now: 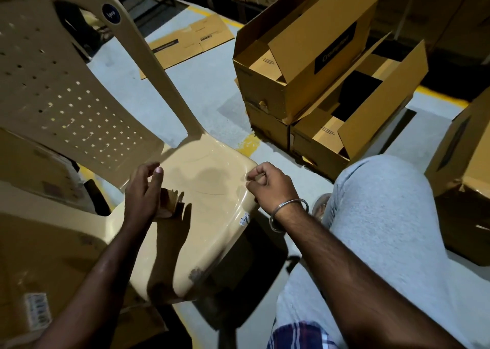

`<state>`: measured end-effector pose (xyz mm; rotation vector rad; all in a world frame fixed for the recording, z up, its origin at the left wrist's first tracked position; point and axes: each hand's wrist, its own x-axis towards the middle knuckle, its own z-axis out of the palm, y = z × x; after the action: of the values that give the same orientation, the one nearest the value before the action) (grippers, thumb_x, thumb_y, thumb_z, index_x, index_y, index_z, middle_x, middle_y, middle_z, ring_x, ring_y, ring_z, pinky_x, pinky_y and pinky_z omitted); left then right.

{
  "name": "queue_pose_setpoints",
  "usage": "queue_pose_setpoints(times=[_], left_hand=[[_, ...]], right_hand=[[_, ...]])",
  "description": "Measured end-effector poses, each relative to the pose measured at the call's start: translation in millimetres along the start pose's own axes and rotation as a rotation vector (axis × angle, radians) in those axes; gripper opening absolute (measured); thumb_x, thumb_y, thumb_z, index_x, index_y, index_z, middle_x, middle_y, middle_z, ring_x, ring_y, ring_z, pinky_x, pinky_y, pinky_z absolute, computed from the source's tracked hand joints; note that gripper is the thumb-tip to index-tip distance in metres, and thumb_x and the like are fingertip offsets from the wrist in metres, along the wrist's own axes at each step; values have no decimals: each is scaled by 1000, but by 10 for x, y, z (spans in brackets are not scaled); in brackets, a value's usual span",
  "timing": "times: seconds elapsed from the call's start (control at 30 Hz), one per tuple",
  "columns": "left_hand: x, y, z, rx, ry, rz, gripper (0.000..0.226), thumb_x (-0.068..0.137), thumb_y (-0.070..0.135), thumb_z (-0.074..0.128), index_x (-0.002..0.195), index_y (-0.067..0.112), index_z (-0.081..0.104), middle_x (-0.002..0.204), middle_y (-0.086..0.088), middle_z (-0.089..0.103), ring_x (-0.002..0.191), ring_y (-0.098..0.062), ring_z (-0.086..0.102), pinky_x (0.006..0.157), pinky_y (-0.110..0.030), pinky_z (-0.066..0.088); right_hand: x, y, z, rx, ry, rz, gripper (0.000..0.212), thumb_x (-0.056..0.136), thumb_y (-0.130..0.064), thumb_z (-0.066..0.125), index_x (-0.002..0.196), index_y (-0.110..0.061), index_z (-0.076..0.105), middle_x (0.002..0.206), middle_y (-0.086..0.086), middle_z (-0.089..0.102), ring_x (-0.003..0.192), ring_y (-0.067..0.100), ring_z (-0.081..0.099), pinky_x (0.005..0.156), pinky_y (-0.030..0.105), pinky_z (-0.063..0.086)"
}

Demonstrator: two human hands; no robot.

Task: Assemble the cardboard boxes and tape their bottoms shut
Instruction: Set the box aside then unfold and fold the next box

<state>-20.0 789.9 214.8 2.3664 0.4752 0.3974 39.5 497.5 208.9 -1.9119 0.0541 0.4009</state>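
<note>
From the head camera I see my left hand [144,189] at about eight o'clock, fingers curled round a brown tape roll [169,202] that sits on the seat of a beige plastic chair [212,189]. My right hand [267,184], near the centre, has its fingers curled tight, pinching a small brownish bit at the chair's front edge; I cannot tell whether it is the tape's end. A metal bangle [289,213] circles that wrist. At one o'clock, open cardboard boxes [305,83] stand stacked on the grey floor [206,94], flaps up. A flattened carton [191,45] lies at twelve o'clock. My grey-trousered knee [384,216] fills four o'clock.
</note>
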Motion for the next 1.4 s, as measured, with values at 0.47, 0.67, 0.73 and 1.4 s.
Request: queue_pose_setpoints(times=[0.47,0.67,0.73,1.4], left_hand=[[0,331,6,-111,100,96,34,110,33,45,125,12,68,119,-9,65,114,-19,59,89,-19,46],[-178,943,291,-130,64,240,18,107,26,57,108,17,72,105,4,70,94,-14,67,75,-39,56],[-263,1207,481,-241,-18,226,19,107,25,58,101,15,73,94,3,73,78,-19,69,66,-47,57],[-1425,4372,3039,-599,-888,301,21,98,40,67,107,21,69,97,4,72,88,-12,67,76,-30,52]], right_hand=[[4,12,-11,25,6,-17,12,83,-23,71,92,-29,67,77,-6,65,76,20,69,82,43,59],[-30,-150,-222,86,111,-95,8,85,-21,70,88,-28,70,78,-10,66,80,17,68,78,46,61],[-34,-242,-382,157,165,-136,8,87,-18,70,85,-26,71,75,-7,68,75,17,68,73,44,61],[-1330,1493,-4459,-76,665,54,14,93,-15,72,85,-26,73,81,-4,71,80,17,68,71,34,53]])
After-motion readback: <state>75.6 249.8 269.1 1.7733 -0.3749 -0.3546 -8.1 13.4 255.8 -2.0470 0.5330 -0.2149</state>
